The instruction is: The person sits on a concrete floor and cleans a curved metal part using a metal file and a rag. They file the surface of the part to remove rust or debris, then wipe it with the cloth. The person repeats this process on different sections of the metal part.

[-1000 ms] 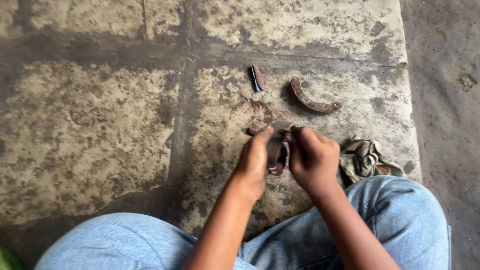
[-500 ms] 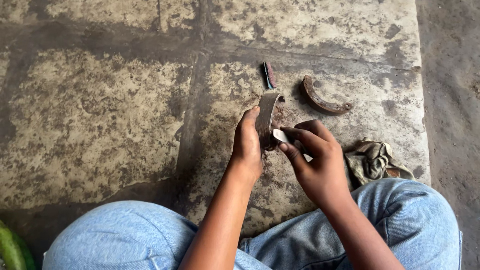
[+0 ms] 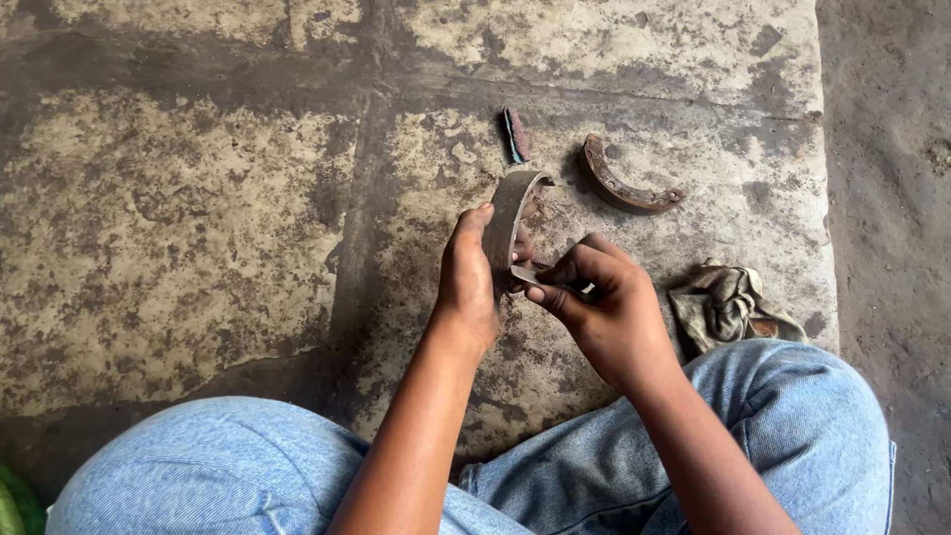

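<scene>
Left hand (image 3: 471, 282) clasps a curved brake shoe (image 3: 510, 220) upright above the stained concrete floor (image 3: 198, 218); the shoe rises at 12 o'clock from the grip. Right hand (image 3: 604, 307), at 3 o'clock, pinches a small flat blade (image 3: 527, 278) against it. Second shoe (image 3: 626, 183) at 1 o'clock, rag (image 3: 728, 302) at 3; open floor toward 9 o'clock.

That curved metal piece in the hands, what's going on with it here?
A person in blue jeans sits on a stained concrete floor, holding a curved brake shoe upright in the left hand. The right hand presses a small flat piece against its lower edge. A second brake shoe lies on the floor beyond, with a small dark strip beside it and a crumpled rag by the right knee.
</scene>
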